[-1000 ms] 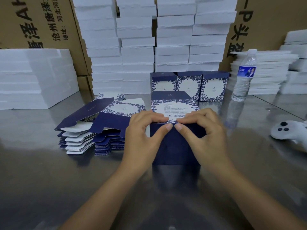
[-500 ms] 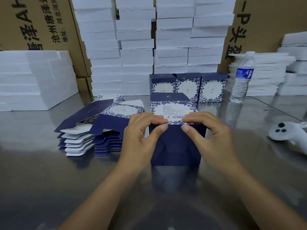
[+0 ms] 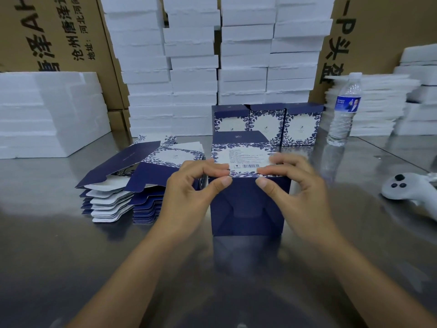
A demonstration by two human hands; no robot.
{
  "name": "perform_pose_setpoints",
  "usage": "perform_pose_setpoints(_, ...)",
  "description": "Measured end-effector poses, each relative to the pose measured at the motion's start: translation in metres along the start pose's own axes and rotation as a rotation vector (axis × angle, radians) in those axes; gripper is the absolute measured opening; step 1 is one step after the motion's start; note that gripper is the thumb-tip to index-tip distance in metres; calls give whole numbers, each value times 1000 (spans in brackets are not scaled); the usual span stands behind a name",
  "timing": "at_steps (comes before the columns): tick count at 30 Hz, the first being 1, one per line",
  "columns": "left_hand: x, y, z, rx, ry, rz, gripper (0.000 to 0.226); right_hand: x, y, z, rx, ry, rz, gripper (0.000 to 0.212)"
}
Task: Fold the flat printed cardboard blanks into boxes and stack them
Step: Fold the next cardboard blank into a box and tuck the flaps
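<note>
The blue printed box (image 3: 246, 209) lay on its side at the middle of the bench (image 3: 71, 256), its dark base turned toward the camera. The base flaps appeared tucked and interlocked. A dark flap (image 3: 238, 137) stood up at the far end, so the top was judged not yet closed.

The left hand (image 3: 189, 197) and right hand (image 3: 305, 192) each pinched the upper near edge of this box. The fingers (image 3: 217, 172) were curled onto the barcode panel and both thumbs pressed the dark base, apparently seating that seam.

Three finished boxes (image 3: 267, 124) stood side by side just behind it, in one row, with none set on another. A thick pile of flat blanks (image 3: 113, 200) lay near the left hand, so most of the folding remained.

A water bottle (image 3: 344, 114) and a white controller (image 3: 406, 190) sat to the right, well apart from the work. White foam slabs (image 3: 194, 67) were stacked behind.
</note>
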State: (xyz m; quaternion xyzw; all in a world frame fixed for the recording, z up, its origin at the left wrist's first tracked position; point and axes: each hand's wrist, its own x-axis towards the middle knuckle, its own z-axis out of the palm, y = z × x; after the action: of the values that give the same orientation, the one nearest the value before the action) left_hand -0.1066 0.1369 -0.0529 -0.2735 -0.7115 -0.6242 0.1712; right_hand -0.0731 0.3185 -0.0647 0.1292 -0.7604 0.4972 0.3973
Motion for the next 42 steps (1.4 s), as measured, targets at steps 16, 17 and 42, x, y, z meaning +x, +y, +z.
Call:
perform_pose_setpoints(16, 2, -7, -11, -133, -15, -25, 19, -1, 7, -5, 184, -85, 131, 17)
perform_pose_setpoints(17, 2, -7, -11, -135, -17, -28, 19, -1, 8, -6, 186, -112, 132, 19)
perform_pose_setpoints(42, 0, -10, -15, -255, -50, -101, 26, -4, 15, -10, 348, 8, 152, 16)
